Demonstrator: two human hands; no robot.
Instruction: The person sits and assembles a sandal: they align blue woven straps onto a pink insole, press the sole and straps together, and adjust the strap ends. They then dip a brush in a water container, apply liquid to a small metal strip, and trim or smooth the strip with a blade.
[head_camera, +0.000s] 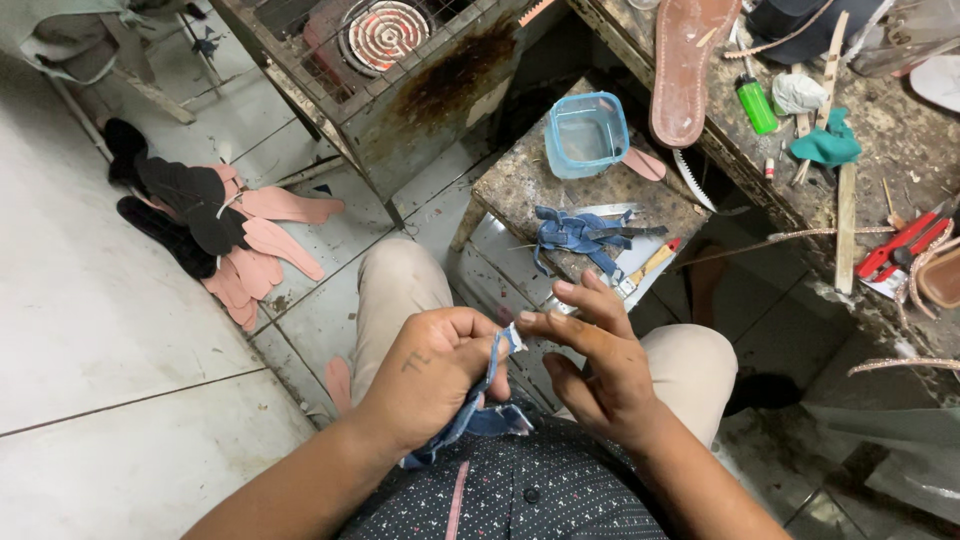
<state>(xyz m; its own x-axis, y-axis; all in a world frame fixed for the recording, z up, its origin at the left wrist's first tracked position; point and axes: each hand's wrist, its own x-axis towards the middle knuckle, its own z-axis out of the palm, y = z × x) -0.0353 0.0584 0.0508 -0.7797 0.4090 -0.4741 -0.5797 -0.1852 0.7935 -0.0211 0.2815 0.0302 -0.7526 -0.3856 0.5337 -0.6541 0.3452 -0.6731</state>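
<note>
My left hand (432, 372) is closed around a strip of blue denim (478, 412) whose frayed tail hangs down over my lap. Its pale top end sticks up between my two hands. My right hand (592, 358) has its fingers spread, and its index fingertip touches that top end of the strip. In front of my knees, a pile of more blue denim strips (578, 238) lies on a low stone-topped stool (520, 185).
A blue plastic tub (586, 134) stands on the stool. Pink and black sole cut-outs (232, 232) lie on the tiled floor at left. A rusty metal stove (400, 70) is ahead. The cluttered workbench (900, 150) at right holds a brown sole (685, 65), a green lighter (756, 103) and red pliers (900, 245).
</note>
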